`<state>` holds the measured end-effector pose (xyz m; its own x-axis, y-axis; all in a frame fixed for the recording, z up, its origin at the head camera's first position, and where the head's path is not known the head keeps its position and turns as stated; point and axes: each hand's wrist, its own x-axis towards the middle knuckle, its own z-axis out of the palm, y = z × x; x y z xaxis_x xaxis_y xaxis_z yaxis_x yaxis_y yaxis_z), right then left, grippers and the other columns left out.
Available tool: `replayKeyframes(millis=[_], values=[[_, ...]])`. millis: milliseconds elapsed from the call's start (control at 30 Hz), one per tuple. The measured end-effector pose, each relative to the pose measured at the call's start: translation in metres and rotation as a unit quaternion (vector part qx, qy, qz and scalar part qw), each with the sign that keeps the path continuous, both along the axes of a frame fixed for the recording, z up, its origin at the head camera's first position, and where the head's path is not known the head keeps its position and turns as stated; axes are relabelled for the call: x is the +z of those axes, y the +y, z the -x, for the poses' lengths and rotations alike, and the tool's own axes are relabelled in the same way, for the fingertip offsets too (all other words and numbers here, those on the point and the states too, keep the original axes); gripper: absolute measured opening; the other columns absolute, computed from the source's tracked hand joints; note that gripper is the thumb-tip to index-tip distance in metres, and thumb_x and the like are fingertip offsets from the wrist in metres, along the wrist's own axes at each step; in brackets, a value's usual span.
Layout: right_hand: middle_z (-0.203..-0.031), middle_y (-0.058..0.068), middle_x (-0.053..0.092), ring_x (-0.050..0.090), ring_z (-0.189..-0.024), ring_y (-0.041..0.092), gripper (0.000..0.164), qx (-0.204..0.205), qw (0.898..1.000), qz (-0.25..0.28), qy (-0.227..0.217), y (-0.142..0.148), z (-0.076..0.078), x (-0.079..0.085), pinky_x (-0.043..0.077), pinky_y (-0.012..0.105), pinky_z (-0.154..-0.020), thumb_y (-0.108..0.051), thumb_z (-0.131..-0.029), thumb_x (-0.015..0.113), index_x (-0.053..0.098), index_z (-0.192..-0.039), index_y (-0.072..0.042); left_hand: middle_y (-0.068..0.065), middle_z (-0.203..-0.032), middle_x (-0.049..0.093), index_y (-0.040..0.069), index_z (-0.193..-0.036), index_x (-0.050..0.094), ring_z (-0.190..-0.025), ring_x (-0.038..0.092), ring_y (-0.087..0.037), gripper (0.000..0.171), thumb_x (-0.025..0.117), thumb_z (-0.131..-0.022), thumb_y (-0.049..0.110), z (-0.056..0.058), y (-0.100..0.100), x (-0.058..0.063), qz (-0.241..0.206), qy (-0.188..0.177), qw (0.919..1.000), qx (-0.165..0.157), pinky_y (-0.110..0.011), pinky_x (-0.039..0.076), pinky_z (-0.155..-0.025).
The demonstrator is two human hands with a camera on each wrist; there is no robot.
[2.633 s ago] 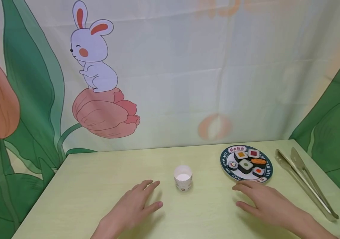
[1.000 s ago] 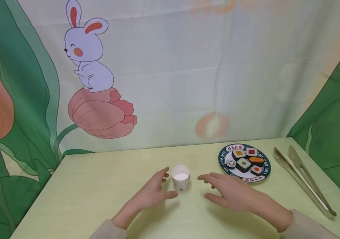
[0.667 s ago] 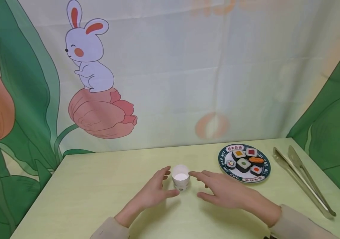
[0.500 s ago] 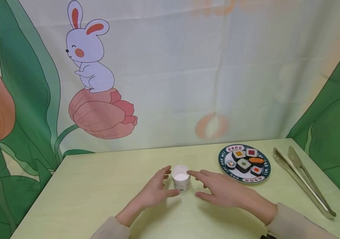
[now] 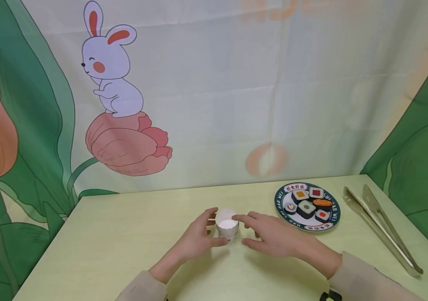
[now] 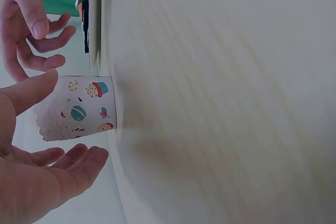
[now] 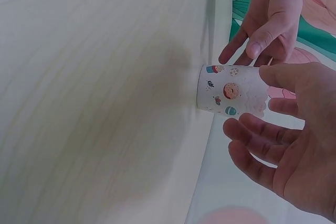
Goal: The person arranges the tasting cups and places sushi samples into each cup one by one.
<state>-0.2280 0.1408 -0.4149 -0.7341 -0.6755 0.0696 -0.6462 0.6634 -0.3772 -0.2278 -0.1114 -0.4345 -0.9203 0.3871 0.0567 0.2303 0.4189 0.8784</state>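
Observation:
A white paper baking cup with a wavy rim stands upright on the table between both hands. Printed cupcakes and doughnuts show on its side in the right wrist view. My left hand curves loosely around the cup's left side, thumb in front; in the left wrist view its fingers are spread apart from the wall. From the other side comes my right hand, its index fingertip right at the rim and its other fingers loosely bent. Neither hand grips the cup.
A round blue-rimmed plate with several sushi pieces lies at the back right. Beside it, metal tongs rest on the table. A printed curtain hangs behind the table's back edge.
Both hands have come inward toward the cup, the right one travelling left from near the plate. Over the last half second they have crept slightly closer around it. The cup remains in place.

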Motion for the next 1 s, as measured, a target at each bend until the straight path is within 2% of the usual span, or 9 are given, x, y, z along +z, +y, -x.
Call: replayKeyframes(millis=[367,700,1000], values=[[-0.116,-0.001,0.064,0.064,-0.092,0.013,0.041,-0.003,1.0,0.008,0.011,-0.0062,0.0032,-0.0027,0.055,0.029,-0.072,-0.033,-0.101,0.067,0.062,-0.138,-0.016,-0.024,-0.145,0.048,-0.008,-0.151,0.034,-0.129,0.051,-0.044,0.082,0.083,-0.087,0.008,0.0043,0.0024,-0.0046,-0.03,-0.004,0.9995,-0.014,-0.054,0.048,-0.104],[-0.112,-0.001,0.066,0.065,-0.089,0.015,0.027,0.018,0.999,0.025,0.025,-0.01,0.0079,-0.0011,0.055,0.029,-0.073,-0.026,-0.099,0.069,0.068,-0.125,-0.015,-0.021,-0.141,0.051,-0.006,-0.15,0.037,-0.125,0.055,-0.041,0.078,0.082,-0.088,0.01,0.0061,0.0026,-0.0045,-0.035,-0.007,0.9992,-0.018,-0.053,0.05,-0.102],[-0.11,-0.003,0.067,0.062,-0.086,0.01,0.023,0.026,0.999,0.028,0.018,-0.0103,0.0085,-0.0009,0.054,0.027,-0.073,-0.025,-0.1,0.068,0.07,-0.121,-0.017,-0.017,-0.133,0.055,-0.003,-0.147,0.042,-0.118,0.058,-0.034,0.073,0.083,-0.088,0.009,0.0076,0.0033,-0.0066,-0.029,-0.014,0.9991,-0.026,-0.042,0.055,-0.096]])
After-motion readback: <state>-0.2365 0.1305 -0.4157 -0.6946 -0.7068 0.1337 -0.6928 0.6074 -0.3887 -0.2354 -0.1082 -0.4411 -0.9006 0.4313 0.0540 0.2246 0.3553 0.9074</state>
